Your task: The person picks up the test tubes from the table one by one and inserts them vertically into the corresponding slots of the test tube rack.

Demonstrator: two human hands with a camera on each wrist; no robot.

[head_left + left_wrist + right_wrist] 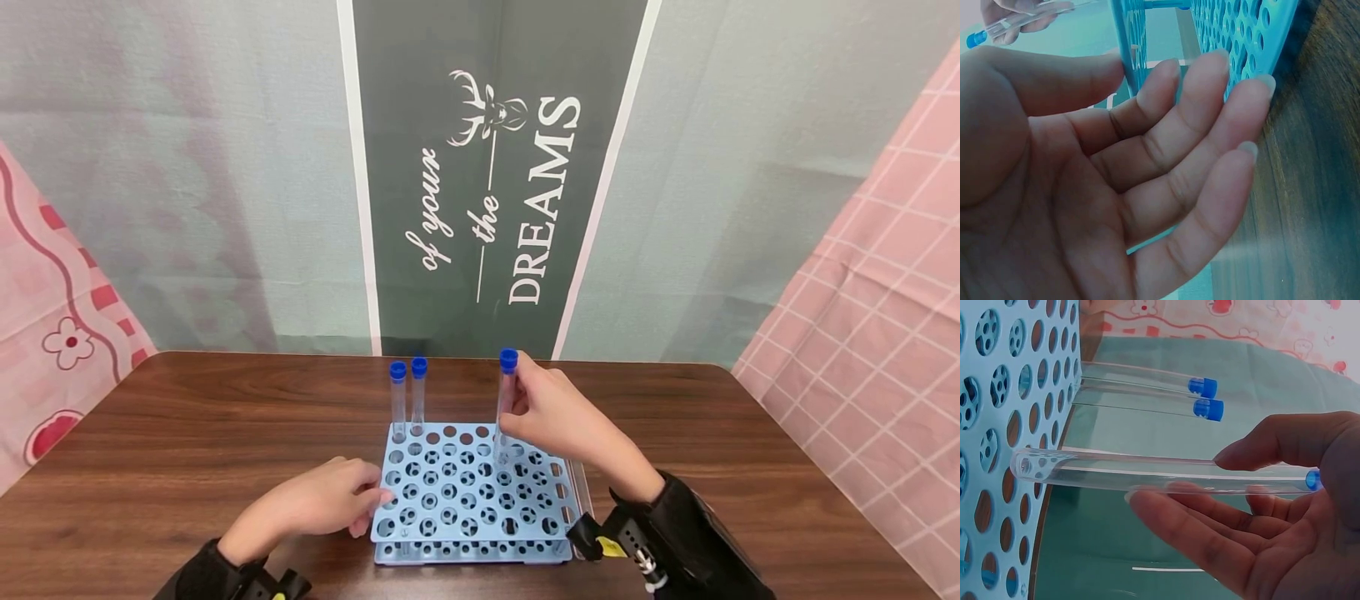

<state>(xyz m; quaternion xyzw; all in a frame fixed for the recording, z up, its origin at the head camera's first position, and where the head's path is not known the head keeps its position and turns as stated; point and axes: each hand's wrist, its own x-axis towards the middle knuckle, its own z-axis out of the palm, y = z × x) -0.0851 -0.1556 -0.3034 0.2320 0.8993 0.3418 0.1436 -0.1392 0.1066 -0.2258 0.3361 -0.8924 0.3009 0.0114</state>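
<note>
My right hand (551, 408) pinches a clear test tube (1172, 474) with a blue cap between thumb and fingers. It is held upright over the back part of the light blue test tube rack (468, 533). In the right wrist view the tube's rounded bottom is close to the rack's holed top; whether it touches cannot be told. Two more blue-capped test tubes, one (398, 400) at the back left corner and another (418, 396) beside it, stand in the rack. My left hand (330, 498) is at the rack's left edge, fingers loosely bent, thumb against the edge.
The rack stands on a dark wooden table (225, 433). Along its right side lies something clear and long (583, 492), partly hidden by the right sleeve. A grey-green cloth (262, 208) with lettering hangs behind the table, with pink cloths (862, 317) at the sides.
</note>
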